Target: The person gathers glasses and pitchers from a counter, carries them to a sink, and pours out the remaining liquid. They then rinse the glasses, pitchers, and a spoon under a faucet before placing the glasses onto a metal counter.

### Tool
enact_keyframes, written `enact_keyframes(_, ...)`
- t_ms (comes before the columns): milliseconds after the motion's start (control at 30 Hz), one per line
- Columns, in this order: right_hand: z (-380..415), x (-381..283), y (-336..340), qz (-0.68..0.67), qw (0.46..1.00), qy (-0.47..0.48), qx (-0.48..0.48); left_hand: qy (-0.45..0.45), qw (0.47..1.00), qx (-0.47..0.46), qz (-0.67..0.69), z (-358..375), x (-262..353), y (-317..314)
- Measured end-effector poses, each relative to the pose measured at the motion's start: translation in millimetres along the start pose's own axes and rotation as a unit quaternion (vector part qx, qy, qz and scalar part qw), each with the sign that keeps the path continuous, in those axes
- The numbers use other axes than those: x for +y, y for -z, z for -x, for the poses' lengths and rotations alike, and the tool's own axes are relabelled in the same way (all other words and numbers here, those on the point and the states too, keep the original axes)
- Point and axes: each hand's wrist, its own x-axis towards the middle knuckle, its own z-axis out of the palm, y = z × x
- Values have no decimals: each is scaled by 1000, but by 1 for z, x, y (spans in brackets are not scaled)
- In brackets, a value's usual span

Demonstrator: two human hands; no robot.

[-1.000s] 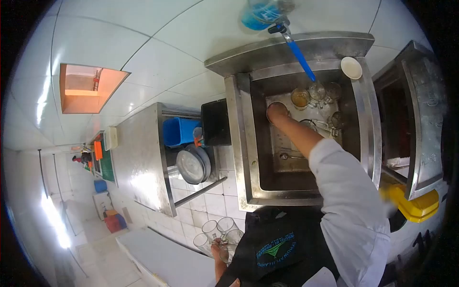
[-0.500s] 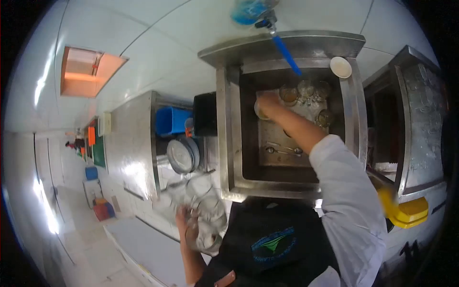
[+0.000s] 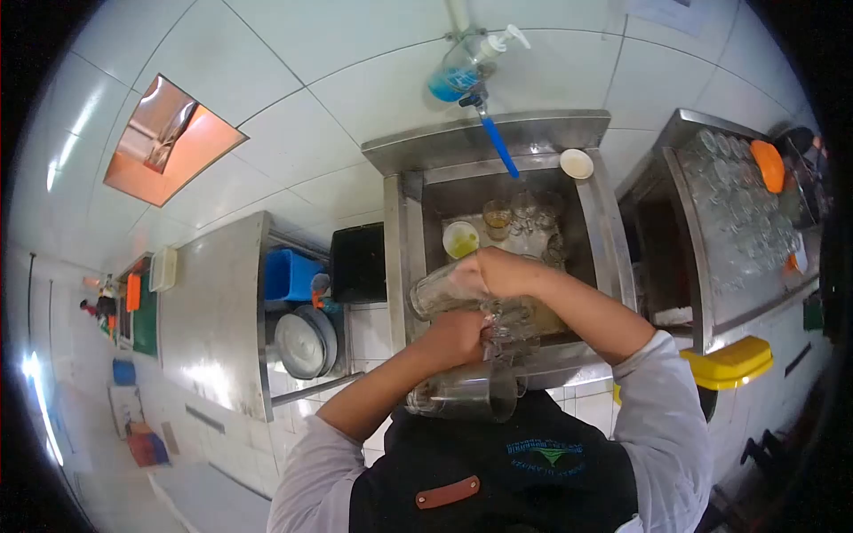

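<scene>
My left hand point(image 3: 455, 339) is closed around the handles of several clear glass mugs and a large glass jug point(image 3: 466, 395), held over the sink's front edge against my apron. Just beyond it, my right hand point(image 3: 502, 272) grips another clear glass jug point(image 3: 433, 291), which is tilted sideways above the sink. The fingers of both hands are partly hidden by glass and by each other. In the metal sink point(image 3: 613, 258) are a white bowl point(image 3: 461, 240) with greenish residue, a glass of brownish liquid point(image 3: 498, 222) and several clear glasses point(image 3: 546, 209).
A blue hose point(image 3: 500, 147) hangs from the tap over the sink. A white cup point(image 3: 577, 163) sits on the back right corner. Rows of glasses point(image 3: 737, 186) fill the right-hand table. At left are a black bin point(image 3: 358, 262), a blue container point(image 3: 291, 275) and round metal pans point(image 3: 302, 345).
My left hand has brought the cluster of glassware from the left to the sink's front edge. My right hand has drawn back from inside the sink and now grips a jug. The view has shifted.
</scene>
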Motion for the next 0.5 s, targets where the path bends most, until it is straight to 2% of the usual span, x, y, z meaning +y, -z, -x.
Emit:
enact_keyframes(33,-10,6,-6,-27,999,-32,-32,-8,1000,-12,-1,-1,0,-1)
enact_keyframes(67,-21,14,-9,-178,971,-119,-108,-18,1000,-24,-3,-2,-2,-2)
enact_keyframes(133,-33,30,-25,-383,886,-44,-257,-55,998,-13,3,8,-15,-11)
enact_keyframes(200,-41,24,-36,-331,899,-48,-282,-105,994,-36,23,17,-21,-8)
enact_keyframes(233,-38,19,-41,-335,903,-31,-267,-114,991,-53,44,24,-24,-4)
enact_keyframes(267,-35,16,-51,-337,905,-11,-258,-131,990,-29,38,33,-36,-10)
enact_keyframes(300,-32,20,-59,-340,915,-40,-214,-138,990,0,36,35,-42,-15)
enact_keyframes(367,-46,20,-72,-333,925,-76,-165,-192,981,-11,-19,42,-36,-1)
enact_keyframes(400,-27,-12,-62,-298,938,-97,-149,-198,979,-4,-46,54,-43,8)
enact_keyframes(467,-2,-34,-65,-200,977,-34,-71,-244,963,29,-113,63,-51,10)
enact_keyframes(500,12,-65,-67,-141,988,-53,-35,-258,955,42,-141,69,-54,10)
